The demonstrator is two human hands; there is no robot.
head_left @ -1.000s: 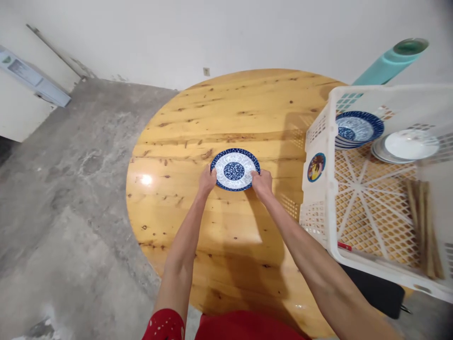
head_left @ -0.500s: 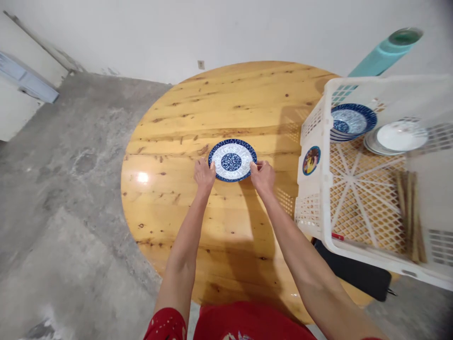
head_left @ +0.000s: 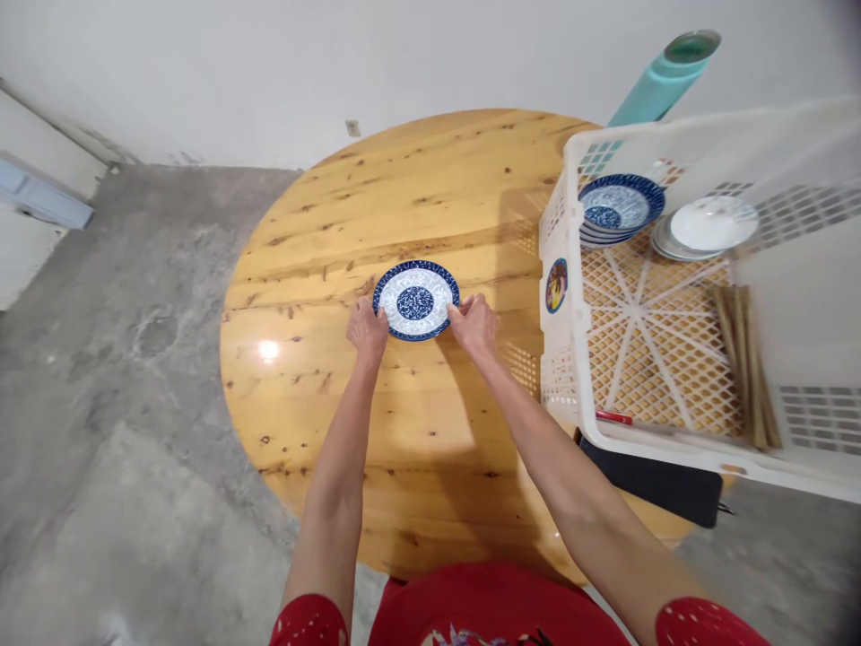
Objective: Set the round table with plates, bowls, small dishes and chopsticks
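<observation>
My left hand (head_left: 367, 325) grips the left rim of the blue-and-white plate (head_left: 415, 303) and my right hand (head_left: 474, 325) grips its right rim, both thumbs over the edge. The plate is near the middle of the wooden table (head_left: 302, 269), left of the white crate (head_left: 560, 350). Inside the crate, blue-rimmed dishes (head_left: 619, 205) stand beside white dishes (head_left: 714, 224); brown sticks (head_left: 745, 368) lie nearer me.

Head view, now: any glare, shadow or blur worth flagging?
Head view: glare spot on the wooden table, left of the left hand; lattice-patterned shadow beside the white plastic basket, whose right side looks smeared; the blue-and-white plate reads clearly.
</observation>
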